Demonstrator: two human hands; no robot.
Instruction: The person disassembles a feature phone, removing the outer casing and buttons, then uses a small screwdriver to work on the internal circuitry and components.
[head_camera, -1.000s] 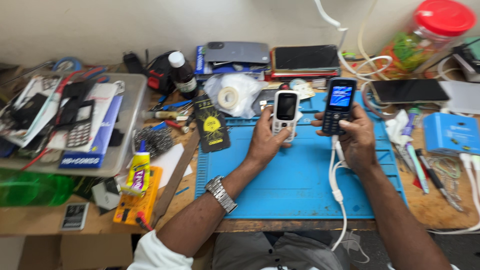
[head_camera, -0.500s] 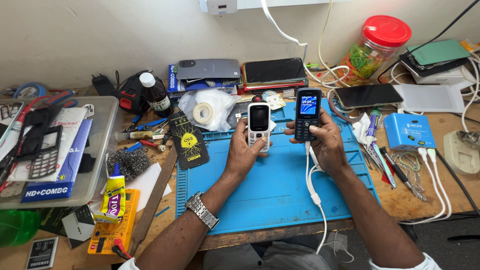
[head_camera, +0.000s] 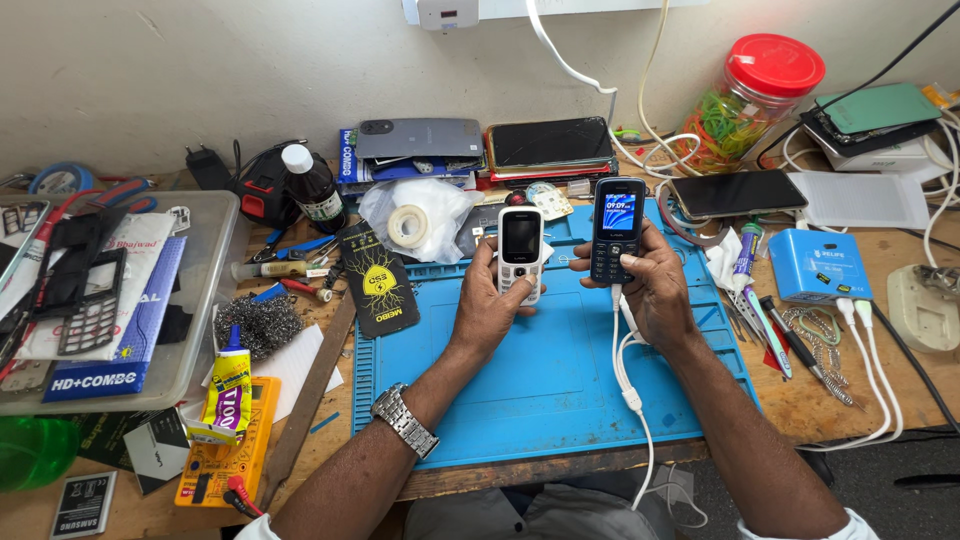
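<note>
A blue mat (head_camera: 520, 370) covers the middle of the cluttered bench, and both forearms reach up across it. The left hand (head_camera: 487, 305) grips a white phone (head_camera: 521, 251) upright, dark screen toward the camera, fingers wrapped behind it. Just beside it, the right hand (head_camera: 652, 283) grasps a dark phone (head_camera: 616, 228) with its screen lit; a white cable (head_camera: 627, 375) hangs from its base down over the mat edge. The phones stand side by side above the mat's far half, near a tape roll (head_camera: 408, 225).
</note>
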